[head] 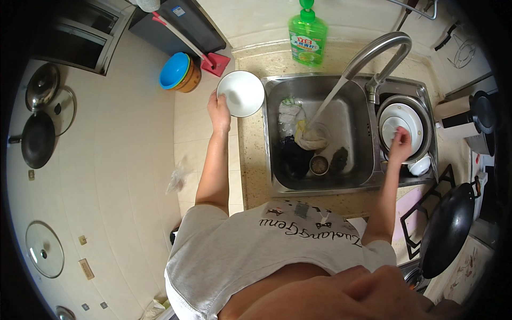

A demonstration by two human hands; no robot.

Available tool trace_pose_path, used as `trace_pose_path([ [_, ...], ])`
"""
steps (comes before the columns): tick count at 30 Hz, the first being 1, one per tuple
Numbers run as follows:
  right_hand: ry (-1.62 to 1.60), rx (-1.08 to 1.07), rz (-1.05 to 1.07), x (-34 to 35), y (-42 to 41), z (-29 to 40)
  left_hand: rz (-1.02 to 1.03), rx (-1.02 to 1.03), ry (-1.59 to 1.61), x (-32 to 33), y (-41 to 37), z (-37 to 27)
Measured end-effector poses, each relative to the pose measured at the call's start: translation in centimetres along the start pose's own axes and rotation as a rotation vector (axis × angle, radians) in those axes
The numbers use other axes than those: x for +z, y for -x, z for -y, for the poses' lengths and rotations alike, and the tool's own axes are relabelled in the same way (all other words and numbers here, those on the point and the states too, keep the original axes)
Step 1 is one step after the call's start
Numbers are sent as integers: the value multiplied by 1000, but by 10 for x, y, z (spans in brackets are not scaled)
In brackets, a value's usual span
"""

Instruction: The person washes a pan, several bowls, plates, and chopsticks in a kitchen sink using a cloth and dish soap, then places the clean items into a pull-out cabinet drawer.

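Note:
My left hand (219, 110) grips the rim of a white bowl (243, 93), thumb inside, at the counter's left edge. My right hand (400, 145) is over the stacked white dishes (414, 122), which sit in a metal pot (428, 120) in the small right basin. Whether its fingers grasp a dish is unclear. Water runs from the steel faucet (394, 38) into the large sink basin (356, 160). A yellowish cloth (311, 140) lies under the stream, with a white and green cloth (289, 111), a dark cloth (294, 156), a sink strainer (319, 164) and a dark scrubber (339, 159) around it.
Behind the sink stands a green dish soap bottle (308, 38). A small white bowl (420, 166) rests below the pot. At right are a black wok (448, 230), a black burner grate (408, 224) and a kettle (460, 116). A blue basin (174, 71) and red dustpan (216, 64) are at left.

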State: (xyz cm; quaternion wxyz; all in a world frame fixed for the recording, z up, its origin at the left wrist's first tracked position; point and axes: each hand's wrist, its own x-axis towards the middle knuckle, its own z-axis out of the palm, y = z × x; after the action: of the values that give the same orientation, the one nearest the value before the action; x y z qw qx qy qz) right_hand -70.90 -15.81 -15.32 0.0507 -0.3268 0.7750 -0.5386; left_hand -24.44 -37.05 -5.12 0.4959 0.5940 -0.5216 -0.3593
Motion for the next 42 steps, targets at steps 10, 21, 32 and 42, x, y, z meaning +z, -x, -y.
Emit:
trace_pose_path([
  [10,921,98,358,-48,-50,-47,85,-163,137,-3,-17,16],
  [21,-198,369,206,-39,-23,7,-179,202,-174,0,-2,4],
  [32,-947,923,568,146,124,95,332,-32,-2,139,141,55],
  [42,110,-69,806,168,78,43,803,181,-677,127,97,-2],
])
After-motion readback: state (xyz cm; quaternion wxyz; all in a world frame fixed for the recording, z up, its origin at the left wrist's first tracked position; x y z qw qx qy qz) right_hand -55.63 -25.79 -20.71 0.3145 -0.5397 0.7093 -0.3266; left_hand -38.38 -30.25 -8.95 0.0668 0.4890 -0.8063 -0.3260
